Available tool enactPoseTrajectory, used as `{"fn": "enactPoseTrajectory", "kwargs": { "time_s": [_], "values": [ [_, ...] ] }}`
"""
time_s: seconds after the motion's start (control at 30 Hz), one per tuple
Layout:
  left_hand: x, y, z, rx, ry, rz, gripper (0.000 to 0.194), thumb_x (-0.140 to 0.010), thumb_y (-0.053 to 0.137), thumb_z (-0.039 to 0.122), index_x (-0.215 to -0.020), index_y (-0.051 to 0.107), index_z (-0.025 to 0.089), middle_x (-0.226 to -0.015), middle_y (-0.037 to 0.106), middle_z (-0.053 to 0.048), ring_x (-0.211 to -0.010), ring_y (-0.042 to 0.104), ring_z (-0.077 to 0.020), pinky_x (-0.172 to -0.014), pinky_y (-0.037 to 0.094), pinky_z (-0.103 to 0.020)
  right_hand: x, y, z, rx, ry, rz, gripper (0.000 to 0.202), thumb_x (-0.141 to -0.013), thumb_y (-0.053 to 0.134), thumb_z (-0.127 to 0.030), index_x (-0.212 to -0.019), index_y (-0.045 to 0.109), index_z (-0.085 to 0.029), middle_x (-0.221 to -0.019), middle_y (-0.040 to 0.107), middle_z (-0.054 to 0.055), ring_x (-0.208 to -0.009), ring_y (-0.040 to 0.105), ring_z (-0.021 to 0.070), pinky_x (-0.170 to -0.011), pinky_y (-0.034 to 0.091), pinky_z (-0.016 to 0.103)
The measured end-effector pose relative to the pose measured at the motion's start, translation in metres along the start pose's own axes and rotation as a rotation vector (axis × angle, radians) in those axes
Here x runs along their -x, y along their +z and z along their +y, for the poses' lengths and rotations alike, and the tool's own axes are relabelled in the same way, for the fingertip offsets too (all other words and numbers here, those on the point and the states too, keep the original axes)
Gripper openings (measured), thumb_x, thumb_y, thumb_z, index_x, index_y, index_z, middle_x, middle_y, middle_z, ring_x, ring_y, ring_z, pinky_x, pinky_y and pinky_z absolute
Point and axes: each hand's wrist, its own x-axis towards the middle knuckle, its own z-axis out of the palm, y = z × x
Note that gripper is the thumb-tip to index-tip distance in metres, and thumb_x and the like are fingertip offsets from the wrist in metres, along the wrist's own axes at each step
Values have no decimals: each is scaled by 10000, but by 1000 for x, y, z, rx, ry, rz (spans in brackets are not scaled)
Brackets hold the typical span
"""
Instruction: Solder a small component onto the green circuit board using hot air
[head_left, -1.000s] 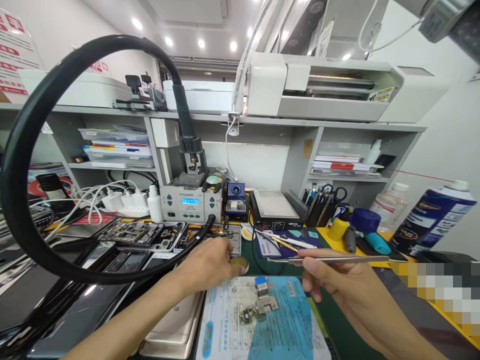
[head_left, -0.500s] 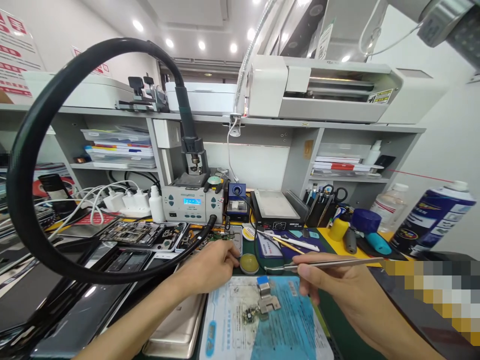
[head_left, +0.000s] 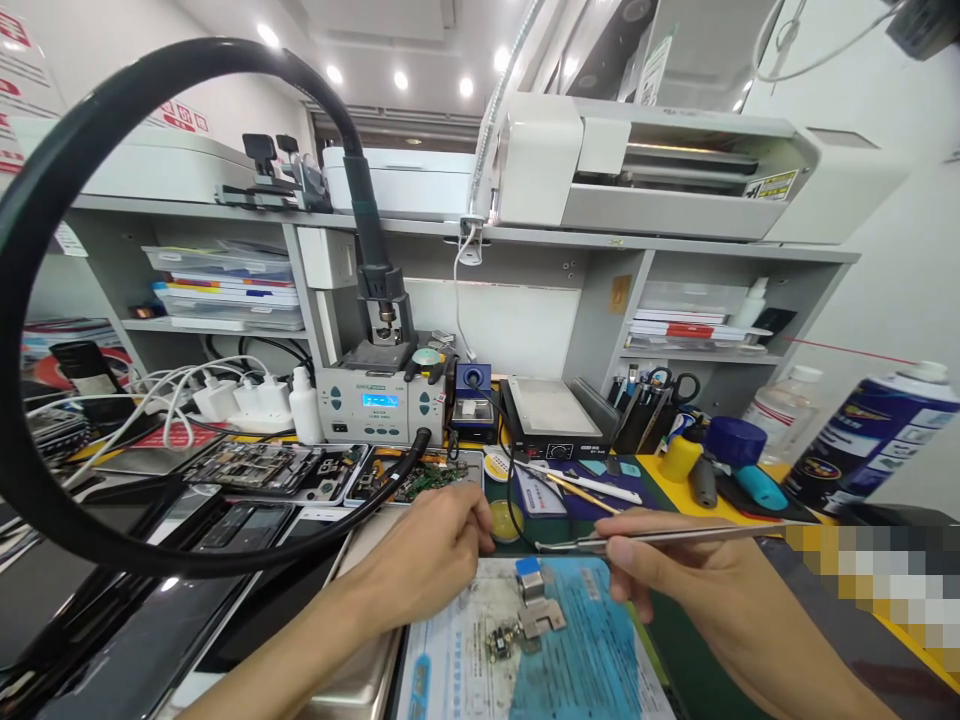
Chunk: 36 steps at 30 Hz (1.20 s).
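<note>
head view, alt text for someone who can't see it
A person's right hand holds a slim metal tool near a blue-and-white mat bearing a small circuit part; the left hand is beside a round yellow container. Behind stands a grey station with a black hose.

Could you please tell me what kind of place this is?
Probably a phone repair workbench: a hot-air rework station stands at the back, what look like opened phones lie on the left, and a small circuit board lies in front.
</note>
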Motion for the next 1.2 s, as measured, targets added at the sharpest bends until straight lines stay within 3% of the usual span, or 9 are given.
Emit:
{"fn": "enactPoseTrajectory", "kwargs": {
  "time_s": [0.23,0.37,0.6,0.77,0.93,1.2],
  "values": [
    [-13,-3,3,1,-16,107,253,-839,439,89,-996,617,175,-966,751,-72,-904,700,-220,-796,515,-360,-3,-3,1,12,9,15,280,-782,858,-401,-940,834,-171,-632,735,62,-594,645,185,-493,527,253],
    [-6,-8,3,16,-23,120,243,-865,461,127,-1006,645,197,-957,755,-36,-888,694,-198,-765,501,-326,-2,-6,1,-18,-7,-39,231,-789,855,-377,-920,839,-188,-629,729,57,-603,658,189,-478,530,240],
    [23,-20,2,-32,-9,96,169,-884,545,270,-980,684,258,-915,726,18,-837,651,-181,-712,471,-295,6,-1,-2,132,68,-250,106,-830,822,-336,-882,854,-249,-829,732,47,-625,664,162,-503,501,227],
    [31,-28,4,-134,22,2,167,-877,538,263,-933,692,294,-837,683,27,-751,611,-175,-658,455,-293,5,0,-2,228,80,-295,84,-842,805,-344,-868,858,-284,-858,743,38,-629,660,165,-535,518,242],
    [38,-23,6,-203,51,-110,137,-882,538,269,-940,655,307,-925,688,10,-859,634,-198,-719,499,-301,3,-1,0,310,67,-314,53,-831,815,-302,-856,860,-294,-868,764,37,-730,688,209,-613,552,267],
    [46,-10,-8,-258,150,-77,145,-884,540,265,-982,598,355,-992,672,48,-897,645,-187,-719,494,-275,2,-2,0,346,83,-327,76,-852,803,-326,-897,860,-305,-881,766,27,-756,681,193,-642,537,252]
  ]
}}
